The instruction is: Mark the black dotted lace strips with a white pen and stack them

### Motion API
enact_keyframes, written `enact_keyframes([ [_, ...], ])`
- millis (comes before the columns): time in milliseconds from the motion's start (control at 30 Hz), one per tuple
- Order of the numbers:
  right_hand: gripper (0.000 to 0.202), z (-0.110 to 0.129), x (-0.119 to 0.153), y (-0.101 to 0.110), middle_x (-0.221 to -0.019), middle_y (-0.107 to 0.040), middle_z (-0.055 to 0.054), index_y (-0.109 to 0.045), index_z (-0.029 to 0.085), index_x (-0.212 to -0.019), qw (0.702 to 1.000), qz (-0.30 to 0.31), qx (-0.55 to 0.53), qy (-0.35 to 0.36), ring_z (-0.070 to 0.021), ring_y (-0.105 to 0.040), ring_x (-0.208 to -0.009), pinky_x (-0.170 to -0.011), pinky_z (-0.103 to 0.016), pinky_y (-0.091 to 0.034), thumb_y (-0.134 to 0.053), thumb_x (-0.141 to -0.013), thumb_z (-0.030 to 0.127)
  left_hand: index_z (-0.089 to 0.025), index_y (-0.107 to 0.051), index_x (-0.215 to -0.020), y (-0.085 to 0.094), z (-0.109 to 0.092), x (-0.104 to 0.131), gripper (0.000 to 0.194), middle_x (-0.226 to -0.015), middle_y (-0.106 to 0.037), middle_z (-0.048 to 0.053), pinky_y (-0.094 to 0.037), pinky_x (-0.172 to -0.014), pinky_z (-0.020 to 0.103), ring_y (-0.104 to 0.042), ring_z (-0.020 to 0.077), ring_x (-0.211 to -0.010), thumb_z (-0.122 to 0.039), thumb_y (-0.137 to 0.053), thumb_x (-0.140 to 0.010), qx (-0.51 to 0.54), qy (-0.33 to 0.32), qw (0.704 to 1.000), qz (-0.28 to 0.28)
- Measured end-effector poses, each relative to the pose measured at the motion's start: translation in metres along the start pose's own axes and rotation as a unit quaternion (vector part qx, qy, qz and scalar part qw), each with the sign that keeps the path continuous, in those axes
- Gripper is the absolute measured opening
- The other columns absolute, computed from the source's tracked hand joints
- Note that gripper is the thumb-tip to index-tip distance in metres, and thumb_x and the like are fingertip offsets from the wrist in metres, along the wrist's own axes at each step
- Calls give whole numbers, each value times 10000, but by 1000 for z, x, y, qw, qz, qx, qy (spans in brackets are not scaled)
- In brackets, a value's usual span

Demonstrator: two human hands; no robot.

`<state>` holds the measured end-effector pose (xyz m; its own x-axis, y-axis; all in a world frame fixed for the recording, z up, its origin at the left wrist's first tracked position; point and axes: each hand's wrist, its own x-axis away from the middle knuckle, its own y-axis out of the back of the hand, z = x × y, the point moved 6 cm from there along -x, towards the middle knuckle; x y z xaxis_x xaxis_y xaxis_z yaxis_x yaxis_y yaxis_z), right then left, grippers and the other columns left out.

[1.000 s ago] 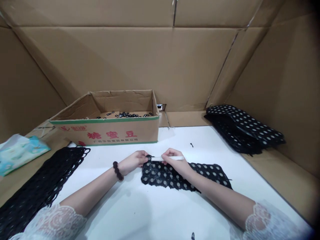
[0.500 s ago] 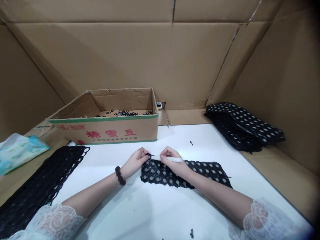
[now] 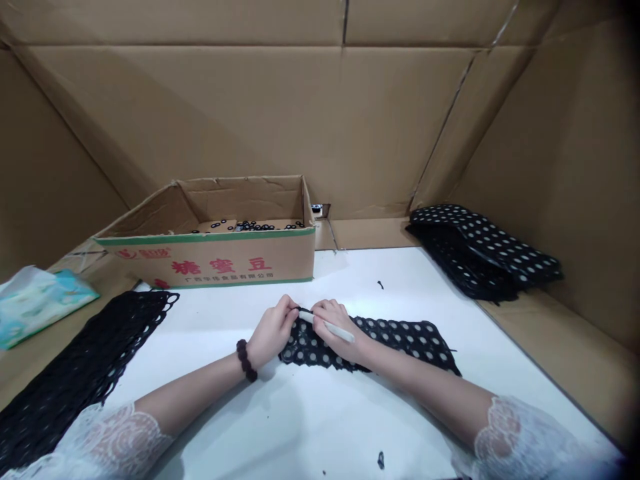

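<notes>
Two hands meet at the upper left corner of a black strip (image 3: 410, 335), which lies on the white table (image 3: 235, 427) in front of the person. The left hand (image 3: 270, 335) pinches that corner between thumb and fingers. The right hand (image 3: 343, 348) is closed round a slim white tool (image 3: 341, 332), its tip pointing left at the same corner, just beside the left fingertips. The fingers hide the tip, so whether it touches the strip or pokes into it cannot be told.

The strip looks to be in the middle of being worked: both hands are busy at this one end, while its right part lies flat, with rows of pale dots showing. How much of it is finished is hard to judge; the corner, at least, seems not yet done, since the tool is at it.

Out of hand are a black sheet (image 3: 85, 363) on the left and a dotted black pile (image 3: 487, 243) at the far right. Small black rings (image 3: 255, 227) lie in the open box (image 3: 240, 263). Two dark scraps (image 3: 381, 460) sit on the table, one near the front edge, one beyond the strip.
</notes>
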<state>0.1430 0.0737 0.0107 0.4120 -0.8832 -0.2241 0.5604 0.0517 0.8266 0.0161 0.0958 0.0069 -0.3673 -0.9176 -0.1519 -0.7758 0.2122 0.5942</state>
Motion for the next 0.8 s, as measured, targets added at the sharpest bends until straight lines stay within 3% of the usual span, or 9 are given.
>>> enact_keyframes([
  [167,190,-2,-1,-9,-816,-497,-45,-471,195,-753,998,-31,61,-16,-171,-429,-806,-727,-320,-355,-309,-850,220,-212,-393,-798,-2,-9,8,107,-714,-552,17,-340,-581,249,-516,166,-610,-264,-321,-857,-62,-25,997,-27],
  [400,173,1,-3,-13,-779,-496,-53,-457,192,-736,992,-58,110,-19,-178,-422,-779,-700,-316,-339,-320,-841,208,-217,-391,-791,-4,-11,12,117,-746,-572,33,-342,-591,256,-538,183,-634,-282,-317,-856,-72,-27,997,-8],
  [567,160,-3,-6,-1,-730,-495,-27,-423,191,-689,998,-51,-19,-43,-164,-431,-766,-711,-309,-350,-350,-826,226,-200,-451,-771,7,2,-4,129,-668,-540,-4,-349,-621,252,-501,161,-629,-322,-419,-800,24,24,999,-18],
  [733,162,-3,5,22,-883,-502,-54,-411,181,-638,973,-165,-157,-20,-167,-436,-896,-802,-301,-347,-383,-796,203,-167,-466,-760,5,18,-14,192,-577,-503,-35,-327,-552,225,-443,116,-541,-358,-459,-766,121,94,988,11],
  [800,180,-4,9,21,-782,-492,-32,-411,184,-634,968,-155,-197,-30,-146,-458,-780,-713,-272,-370,-375,-804,230,-156,-469,-782,3,19,-14,222,-588,-513,-29,-332,-534,220,-443,105,-524,-377,-454,-771,133,100,986,26],
])
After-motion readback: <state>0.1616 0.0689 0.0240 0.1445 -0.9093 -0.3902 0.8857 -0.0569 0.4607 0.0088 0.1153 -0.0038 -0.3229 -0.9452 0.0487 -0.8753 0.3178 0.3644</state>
